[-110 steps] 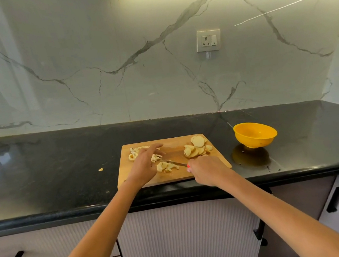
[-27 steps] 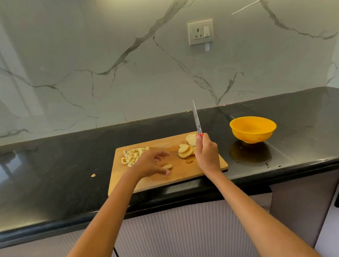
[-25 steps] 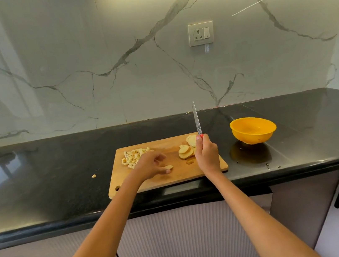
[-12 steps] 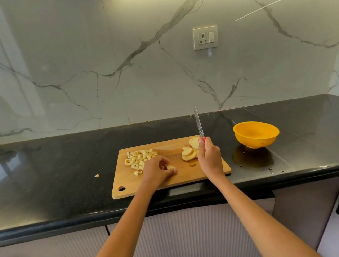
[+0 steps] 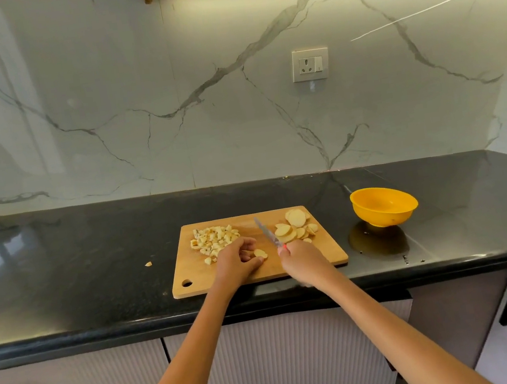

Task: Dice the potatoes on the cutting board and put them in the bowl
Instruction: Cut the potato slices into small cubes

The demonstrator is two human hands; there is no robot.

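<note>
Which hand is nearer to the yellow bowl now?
The right hand. It holds the knife at the near right part of the cutting board, on the side toward the bowl. The left hand is near the board's middle, farther from the bowl.

Home kitchen: black countertop (image 5: 89,249), marble backsplash (image 5: 134,111), cabinet drawers (image 5: 76,382).

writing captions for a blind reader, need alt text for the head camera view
A person's left hand holds a potato slice on a wooden cutting board while the right hand grips a knife angled over it. Diced potato lies at the board's far left, uncut slices at its far right, and a yellow bowl sits on the black counter.
</note>
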